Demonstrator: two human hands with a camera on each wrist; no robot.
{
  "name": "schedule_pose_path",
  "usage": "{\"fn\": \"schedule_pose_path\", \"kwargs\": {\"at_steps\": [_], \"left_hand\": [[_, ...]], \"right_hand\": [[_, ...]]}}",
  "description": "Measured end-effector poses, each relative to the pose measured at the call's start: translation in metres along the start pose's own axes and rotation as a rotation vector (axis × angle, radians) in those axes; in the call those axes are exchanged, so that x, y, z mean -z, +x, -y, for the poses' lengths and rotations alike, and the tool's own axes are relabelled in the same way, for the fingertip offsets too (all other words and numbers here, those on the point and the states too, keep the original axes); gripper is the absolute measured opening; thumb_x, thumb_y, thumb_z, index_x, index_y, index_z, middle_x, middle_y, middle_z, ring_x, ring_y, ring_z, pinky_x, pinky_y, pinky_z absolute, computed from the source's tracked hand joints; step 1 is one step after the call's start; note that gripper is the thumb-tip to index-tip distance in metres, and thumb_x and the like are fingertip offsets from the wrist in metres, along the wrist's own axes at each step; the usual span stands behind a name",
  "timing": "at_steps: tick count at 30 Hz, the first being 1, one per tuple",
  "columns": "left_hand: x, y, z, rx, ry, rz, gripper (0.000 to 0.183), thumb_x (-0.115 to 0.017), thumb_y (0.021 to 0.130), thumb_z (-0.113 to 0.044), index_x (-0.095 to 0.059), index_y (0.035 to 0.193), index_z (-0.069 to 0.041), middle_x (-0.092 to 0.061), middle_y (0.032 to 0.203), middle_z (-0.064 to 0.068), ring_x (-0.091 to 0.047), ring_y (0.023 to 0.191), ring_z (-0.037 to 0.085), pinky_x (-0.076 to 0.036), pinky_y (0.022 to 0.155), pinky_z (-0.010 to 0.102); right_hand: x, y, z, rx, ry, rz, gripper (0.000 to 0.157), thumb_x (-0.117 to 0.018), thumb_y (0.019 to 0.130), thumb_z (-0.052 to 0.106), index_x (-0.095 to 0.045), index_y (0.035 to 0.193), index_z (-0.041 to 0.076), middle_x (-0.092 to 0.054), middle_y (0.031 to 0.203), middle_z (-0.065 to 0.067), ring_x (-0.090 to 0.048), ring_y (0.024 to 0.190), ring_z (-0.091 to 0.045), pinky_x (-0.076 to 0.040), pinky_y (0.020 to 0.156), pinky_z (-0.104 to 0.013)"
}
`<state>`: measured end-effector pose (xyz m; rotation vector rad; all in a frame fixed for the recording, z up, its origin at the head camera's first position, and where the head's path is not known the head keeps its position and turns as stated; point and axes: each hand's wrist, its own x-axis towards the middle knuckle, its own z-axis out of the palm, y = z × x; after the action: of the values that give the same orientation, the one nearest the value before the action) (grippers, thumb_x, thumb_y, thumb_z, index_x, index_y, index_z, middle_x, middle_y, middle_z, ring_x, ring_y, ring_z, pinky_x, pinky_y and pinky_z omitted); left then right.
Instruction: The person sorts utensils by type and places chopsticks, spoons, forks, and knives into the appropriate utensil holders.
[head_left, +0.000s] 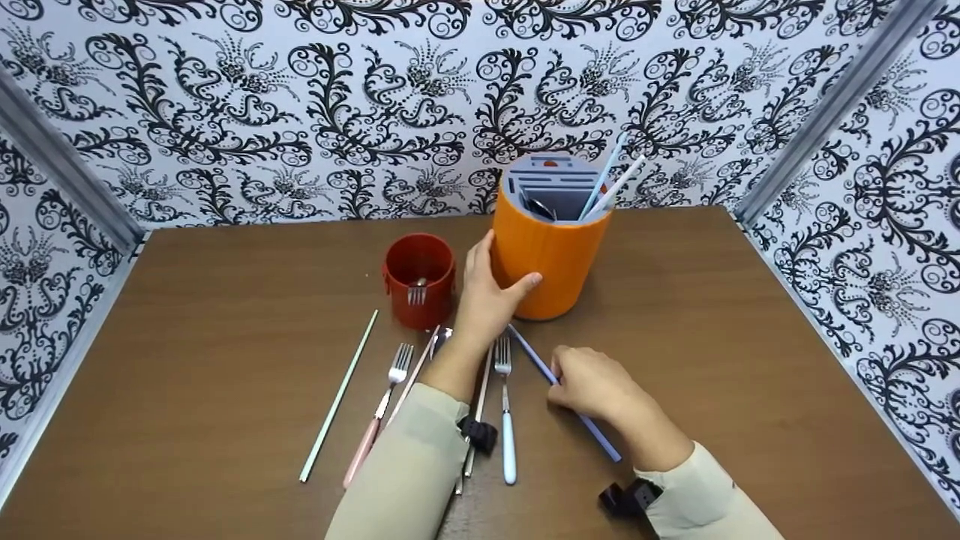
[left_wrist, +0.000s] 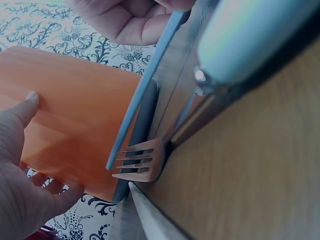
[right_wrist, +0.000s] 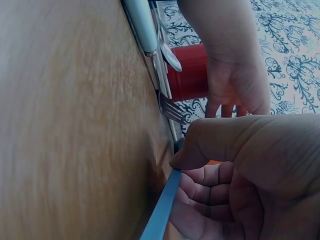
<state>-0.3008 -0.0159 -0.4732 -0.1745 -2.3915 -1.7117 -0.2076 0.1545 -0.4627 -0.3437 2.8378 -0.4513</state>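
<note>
My left hand point(head_left: 487, 296) holds the side of an orange cutlery holder point(head_left: 551, 259), thumb across its front and fingers round its left side. The holder stands upright with a grey slotted top; a light blue chopstick, a white chopstick and dark-looking cutlery stick out of it. Between thumb and fingers, my right hand point(head_left: 596, 382) pinches a blue chopstick point(head_left: 600, 439), also in the left wrist view, where the blue chopstick point(left_wrist: 142, 90) slants past the holder's base. Close to its far end lies a fork with a light blue handle point(head_left: 508, 442).
A red cup point(head_left: 420, 259) with cutlery inside stands left of the holder. On the wooden table point(head_left: 750, 360) lie a pale green chopstick point(head_left: 341, 397), a pink-handled fork point(head_left: 364, 450), a spoon point(head_left: 442, 337) and more chopsticks, partly under my left forearm. Patterned walls enclose the back and sides.
</note>
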Motion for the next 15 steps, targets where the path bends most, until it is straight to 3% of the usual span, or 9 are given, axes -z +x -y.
{"fn": "schedule_pose_path", "kwargs": {"at_steps": [9,15], "left_hand": [[-0.001,0.000,0.001,-0.023,-0.014,-0.002,0.096,-0.085,0.086,-0.039,-0.033,0.162,-0.013,-0.039,0.161,0.010,-0.041,0.148,0.025,-0.031,0.127,0.040],[-0.001,0.000,0.002,-0.018,-0.009,-0.001,0.095,-0.084,0.087,-0.039,-0.032,0.162,-0.014,-0.039,0.162,0.009,-0.041,0.148,0.024,-0.031,0.127,0.040]], "right_hand": [[0.011,-0.007,-0.005,-0.005,0.021,0.016,0.025,-0.072,0.081,0.011,-0.056,0.101,0.012,-0.056,0.075,0.001,-0.053,0.068,-0.019,-0.043,0.061,-0.035],[0.017,-0.009,-0.011,0.033,0.066,0.017,0.025,-0.070,0.083,0.008,-0.053,0.101,0.011,-0.052,0.074,0.001,-0.050,0.067,-0.017,-0.041,0.062,-0.033]]}}
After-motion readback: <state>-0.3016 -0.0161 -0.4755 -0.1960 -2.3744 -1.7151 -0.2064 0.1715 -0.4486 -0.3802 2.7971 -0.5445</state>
